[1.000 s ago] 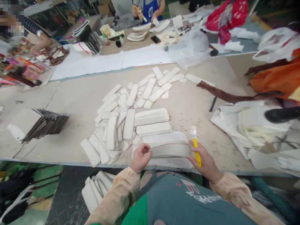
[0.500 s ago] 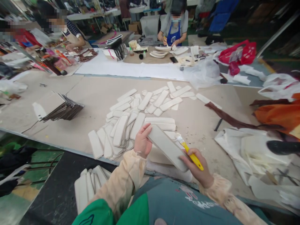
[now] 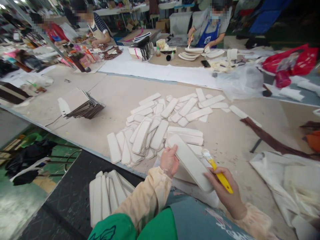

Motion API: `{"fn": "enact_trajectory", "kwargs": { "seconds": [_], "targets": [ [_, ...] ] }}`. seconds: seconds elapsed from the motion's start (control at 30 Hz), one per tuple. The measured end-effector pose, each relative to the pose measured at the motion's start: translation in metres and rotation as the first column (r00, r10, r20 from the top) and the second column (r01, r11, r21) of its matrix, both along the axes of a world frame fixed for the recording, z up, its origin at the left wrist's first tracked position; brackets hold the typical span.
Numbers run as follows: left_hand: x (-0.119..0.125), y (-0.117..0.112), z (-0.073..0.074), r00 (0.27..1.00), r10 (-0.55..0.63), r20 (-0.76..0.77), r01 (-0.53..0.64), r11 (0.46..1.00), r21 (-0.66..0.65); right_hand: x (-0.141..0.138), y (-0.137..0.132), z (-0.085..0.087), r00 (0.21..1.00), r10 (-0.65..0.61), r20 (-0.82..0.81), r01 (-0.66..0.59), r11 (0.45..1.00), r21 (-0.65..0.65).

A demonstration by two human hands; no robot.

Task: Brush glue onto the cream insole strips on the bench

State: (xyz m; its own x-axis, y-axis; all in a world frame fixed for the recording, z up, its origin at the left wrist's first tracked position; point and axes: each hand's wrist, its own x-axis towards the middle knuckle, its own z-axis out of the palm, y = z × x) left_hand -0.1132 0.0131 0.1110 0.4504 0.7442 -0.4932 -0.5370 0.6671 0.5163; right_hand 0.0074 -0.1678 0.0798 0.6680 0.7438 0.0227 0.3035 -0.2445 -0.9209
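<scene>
Between my two hands a long off-white strip (image 3: 191, 163) with rounded ends is held at a slant. My left hand (image 3: 170, 160) grips its upper left end, thumb on top. At the lower right end, the fingers of my right hand (image 3: 226, 186) touch the strip while also holding a yellow-handled brush (image 3: 220, 174). White paste coats the brush's bristles, which point up and away from me. Just beyond my hands lies a loose pile of similar off-white strips (image 3: 142, 135). A short stack of strips (image 3: 186, 135) sits right behind the held one.
More strips (image 3: 106, 196) rest on a black surface (image 3: 62, 200) at lower left. Fanned dark-edged panels (image 3: 87, 106) stand on the table's left. A brown strip (image 3: 267, 136) and white sheeting (image 3: 277, 180) lie right. Across the table, a co-worker in a blue apron (image 3: 208, 35) holds a brush.
The view has swung left, so the scene appears shifted rightward. Both hands keep hold of the strip, and the brush stays in my right hand.
</scene>
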Motion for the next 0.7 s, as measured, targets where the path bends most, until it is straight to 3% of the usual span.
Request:
{"fn": "enact_trajectory", "kwargs": {
  "seconds": [0.13, 0.4, 0.7],
  "targets": [
    [-0.004, 0.006, -0.005, 1.000, 0.000, -0.011, 0.000, 1.000, -0.029, -0.003, 0.007, -0.001, 1.000, -0.006, -0.008, 0.006, 1.000, 0.003],
    [-0.015, 0.029, -0.011, 0.998, 0.063, -0.031, -0.065, 0.994, -0.084, -0.008, 0.021, 0.016, 0.998, 0.022, -0.060, -0.023, 0.999, -0.022],
    [-0.030, 0.033, -0.017, 0.989, 0.147, -0.024, -0.149, 0.978, -0.148, -0.013, 0.028, 0.008, 0.999, 0.015, -0.042, -0.017, 0.999, -0.035]
  ]
}}
